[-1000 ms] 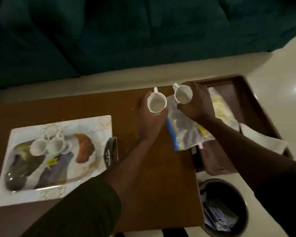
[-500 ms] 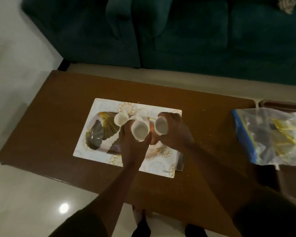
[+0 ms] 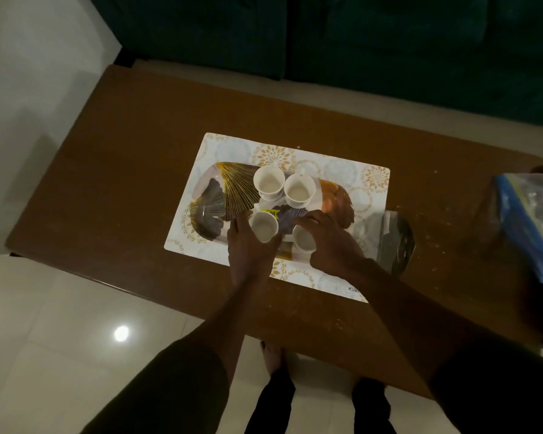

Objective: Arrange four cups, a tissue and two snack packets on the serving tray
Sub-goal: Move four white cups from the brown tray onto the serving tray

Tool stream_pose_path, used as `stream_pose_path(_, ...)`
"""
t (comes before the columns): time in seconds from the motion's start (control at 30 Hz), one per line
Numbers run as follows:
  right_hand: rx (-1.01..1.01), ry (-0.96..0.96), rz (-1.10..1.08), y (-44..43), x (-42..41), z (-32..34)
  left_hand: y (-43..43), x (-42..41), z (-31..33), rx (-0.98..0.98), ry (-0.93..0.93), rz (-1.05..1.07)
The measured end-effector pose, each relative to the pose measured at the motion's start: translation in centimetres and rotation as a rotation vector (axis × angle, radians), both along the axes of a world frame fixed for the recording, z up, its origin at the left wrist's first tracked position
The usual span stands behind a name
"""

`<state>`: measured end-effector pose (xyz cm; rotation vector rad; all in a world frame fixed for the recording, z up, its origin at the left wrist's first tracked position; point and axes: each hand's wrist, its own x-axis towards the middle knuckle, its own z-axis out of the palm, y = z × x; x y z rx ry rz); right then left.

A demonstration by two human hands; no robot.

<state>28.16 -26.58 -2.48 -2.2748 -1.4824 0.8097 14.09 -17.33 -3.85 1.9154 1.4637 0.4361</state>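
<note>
An oval serving tray point(image 3: 213, 198) with gold fan patterns lies on a white floral placemat point(image 3: 342, 173). Two white cups stand at its back: one at the back left point(image 3: 268, 183), one at the back right point(image 3: 299, 191). My left hand point(image 3: 248, 245) grips a third white cup point(image 3: 264, 227) at the tray's front. Beside it, my right hand point(image 3: 329, 242) holds a fourth white cup point(image 3: 303, 239), partly hidden by my fingers. Both held cups sit at tray level.
The mat lies on a brown wooden table point(image 3: 123, 151). A clear plastic wrapper point(image 3: 389, 236) lies at the mat's right edge. A clear zip bag with a blue seal point(image 3: 527, 220) lies at the far right. A dark green sofa point(image 3: 358, 42) stands behind the table.
Both hands carried two cups from the right side of the table to the tray and lowered them onto its front, behind which the two earlier cups stand.
</note>
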Motion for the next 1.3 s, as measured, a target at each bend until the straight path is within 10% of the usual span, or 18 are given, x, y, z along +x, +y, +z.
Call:
stream_pose_path(0.23, 0.119, 0.078, -0.179, -0.2, -1.0, -0.4, 0.7, -1.5, -0.5, 0.001, 0.08, -0.033)
stream_pose_path(0.5, 0.229, 0.179, -0.599, -0.3, -3.2, -0.5, 5.3, -4.0, 0.5, 0.271, 0.434, -0.838)
stream_pose_path(0.8, 0.287, 0.197, -0.669, 0.9, -5.1, -0.4, 4.8, -3.5, 0.8, -0.035, 0.126, -0.333)
stream_pose_path(1.3, 0.275, 0.311, -0.817, 2.7, -5.6, -0.5, 4.1, -0.4, 0.7, -0.072, 0.003, -0.203)
